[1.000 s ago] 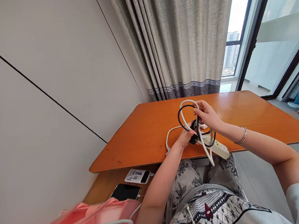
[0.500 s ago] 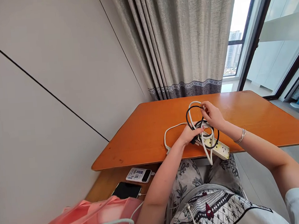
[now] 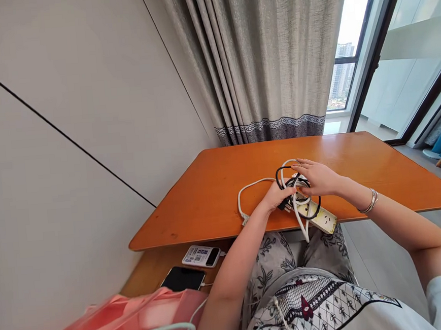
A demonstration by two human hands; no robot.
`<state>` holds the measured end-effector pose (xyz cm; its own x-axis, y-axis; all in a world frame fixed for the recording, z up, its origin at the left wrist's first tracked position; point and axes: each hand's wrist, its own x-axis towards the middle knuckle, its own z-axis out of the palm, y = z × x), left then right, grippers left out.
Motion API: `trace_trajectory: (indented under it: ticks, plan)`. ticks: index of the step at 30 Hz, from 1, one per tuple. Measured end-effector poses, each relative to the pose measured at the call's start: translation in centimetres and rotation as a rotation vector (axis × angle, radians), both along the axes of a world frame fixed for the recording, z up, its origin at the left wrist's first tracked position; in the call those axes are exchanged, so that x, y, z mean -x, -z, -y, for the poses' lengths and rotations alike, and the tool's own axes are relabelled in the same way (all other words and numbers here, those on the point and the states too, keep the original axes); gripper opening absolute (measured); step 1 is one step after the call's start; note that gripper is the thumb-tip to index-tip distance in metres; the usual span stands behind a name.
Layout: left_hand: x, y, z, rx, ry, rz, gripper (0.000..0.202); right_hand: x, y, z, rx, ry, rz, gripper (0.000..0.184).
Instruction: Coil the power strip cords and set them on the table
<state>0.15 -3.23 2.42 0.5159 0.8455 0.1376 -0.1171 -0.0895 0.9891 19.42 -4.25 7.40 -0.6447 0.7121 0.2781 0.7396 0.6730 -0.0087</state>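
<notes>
Loops of black cable (image 3: 319,209) and white cable (image 3: 298,215) are tangled together above the near edge of the wooden table. My left hand (image 3: 278,195) is closed round one side of the coil, and a black plug (image 3: 284,205) with metal prongs pokes out under it. Against the upper right of the loops, my right hand (image 3: 318,176) has its fingers stretched out and its thumb apart, touching the cables. A yellowed white power strip (image 3: 326,220) lies beneath the coil, slanting over the table edge. At the left, a white plug (image 3: 245,218) ends a cord on the tabletop.
The orange-brown table (image 3: 207,186) spans the front. On a lower wooden surface at left lie a power bank (image 3: 200,256) and a dark phone (image 3: 184,279), both with white cables. A pink bag (image 3: 141,316) stands nearer. Behind the table hangs a grey curtain (image 3: 273,54).
My right hand has opened from a pinch on the upper loops, its fingers now straight, and it has moved slightly down. The upper loops sit lower. My left hand keeps its hold.
</notes>
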Motion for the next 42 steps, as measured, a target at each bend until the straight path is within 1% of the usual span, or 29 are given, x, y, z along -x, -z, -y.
trace_trajectory:
  ticks: [3, 5, 8, 12, 15, 17, 20, 21, 22, 25, 27, 31, 34, 36, 38, 42]
  plan:
    - [0.0, 0.1, -0.2, -0.039, -0.040, -0.011, 0.028, 0.9, -0.1, 0.5, 0.039, 0.110, 0.092, 0.047]
    - [0.0, 0.1, -0.4, -0.068, -0.067, -0.041, 0.029, 1.3, 0.1, 0.6, 0.089, 0.178, 0.146, 0.038]
    - [0.0, 0.1, -0.7, -0.082, -0.079, -0.088, 0.034, 1.5, 0.3, 0.6, 0.119, 0.268, 0.190, 0.032]
    - [-0.1, 0.4, -1.1, -0.117, -0.085, -0.144, 0.042, 1.9, 0.2, 0.8, 0.105, 0.282, 0.246, 0.028]
    - [-0.3, 0.7, -1.2, -0.151, -0.116, -0.200, 0.047, 2.3, -0.2, 0.8, 0.088, 0.301, 0.300, 0.026]
    - [-0.4, 0.9, -1.0, -0.148, -0.198, -0.250, 0.058, 2.7, -0.3, 0.7, 0.073, 0.317, 0.324, 0.024]
    - [-0.5, 0.9, -0.4, -0.116, -0.346, -0.361, 0.097, 3.0, -0.2, 0.4, 0.068, 0.328, 0.343, 0.022]
    - [-0.5, 0.8, -0.2, -0.116, -0.359, -0.400, 0.105, 3.1, -0.1, 0.3, 0.071, 0.327, 0.345, 0.021]
    - [-0.5, 0.7, 0.0, -0.125, -0.345, -0.432, 0.107, 3.1, 0.0, 0.2, 0.075, 0.327, 0.343, 0.021]
    - [-0.3, 0.1, 0.4, -0.193, -0.259, -0.502, 0.094, 2.9, 0.4, -0.2, 0.103, 0.326, 0.314, 0.023]
    - [-0.2, -0.4, 0.6, -0.248, -0.232, -0.567, 0.085, 2.5, 0.8, -0.5, 0.124, 0.331, 0.271, 0.027]
    - [-0.2, -1.1, 1.1, -0.313, -0.248, -0.713, 0.070, 1.6, 1.0, -1.0, 0.181, 0.335, 0.116, 0.033]
    - [-0.4, -1.0, 1.2, -0.362, -0.304, -0.754, 0.060, 1.0, 0.8, -1.2, 0.248, 0.320, -0.045, 0.034]
    - [-0.5, -0.8, 1.0, -0.410, -0.341, -0.752, 0.052, 0.7, 1.0, -1.4, 0.318, 0.300, -0.176, 0.032]
    - [-0.5, -0.6, 0.6, -0.425, -0.369, -0.731, 0.046, 0.4, 1.5, -1.8, 0.413, 0.285, -0.333, 0.032]
    - [0.0, -0.2, -0.3, -0.427, -0.367, -0.708, 0.034, 0.5, 3.6, -2.5, 0.638, 0.241, -0.664, 0.035]
